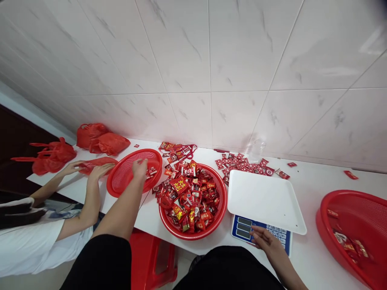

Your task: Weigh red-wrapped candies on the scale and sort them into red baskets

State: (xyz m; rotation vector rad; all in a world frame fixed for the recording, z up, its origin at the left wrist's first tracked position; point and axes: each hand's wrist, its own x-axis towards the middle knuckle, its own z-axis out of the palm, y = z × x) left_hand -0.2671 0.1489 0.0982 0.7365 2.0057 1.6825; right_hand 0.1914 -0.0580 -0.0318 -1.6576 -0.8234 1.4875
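My left hand [140, 168] reaches into a red basket [120, 171] at the left, beside a few small red packets [151, 171]; its fingers are bent, and what they hold, if anything, is hidden. Over the keypad of a blue scale [242, 228] is my right hand [263, 238], fingers apart and holding nothing. The scale's white tray [263, 197] bears only tiny specks. Between my hands stands a round red basket [223, 205] heaped with wrapped snacks [193, 197].
Small red packets [242, 163] lie along the wall near a clear plastic item [256, 149]. At the right stands another red basket [332, 197] with some packets. A person at the left handles a red bag [95, 164]; tied red bags [110, 143] stand behind. A red stool [142, 257] is below.
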